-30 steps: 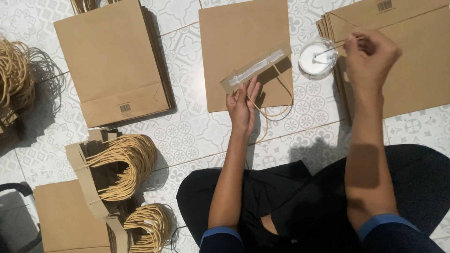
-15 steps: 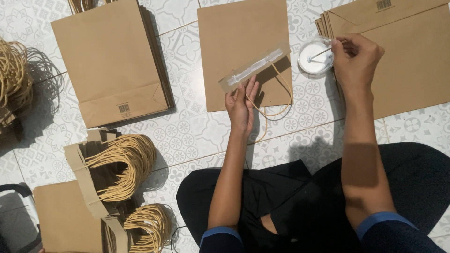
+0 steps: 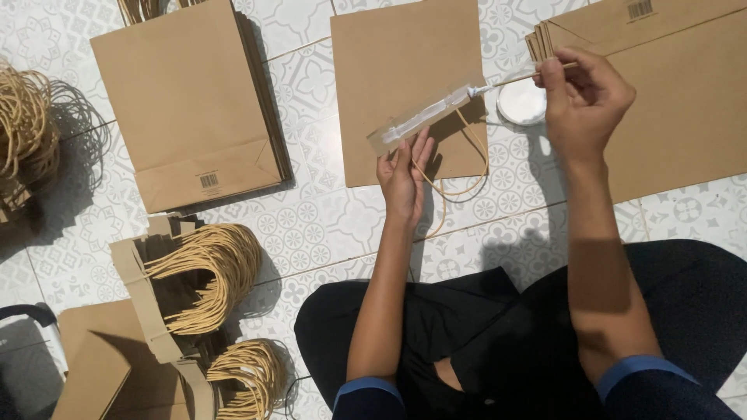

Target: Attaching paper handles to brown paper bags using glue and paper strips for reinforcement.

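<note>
A narrow cardboard strip with a twisted paper cord handle hanging from it sits just above the floor, tilted so its right end is higher, over the lower edge of a flat brown paper bag that lies on the patterned tile floor. A white, glossy smear runs along the strip's upper face. The left hand holds the strip from below, fingers curled up around its near edge and thumb tucked under, with the cord loop dangling past the palm. The right hand is closed in a pinch on a thin wooden stick, whose white-coated tip touches the strip's right end. Just beneath the stick, on the tiles, stands a small round white tub, partly hidden by the hand. To the right a stack of brown bags lies flat, touching the tub's side of the floor. To the left another pile of bags rests bottom fold toward the person. Nearer the person's knee, on the left, bundles of strips with cord handles lie in a heap, and more loose cords are at the far left edge. The person sits cross-legged in dark clothes with blue cuffs.
</note>
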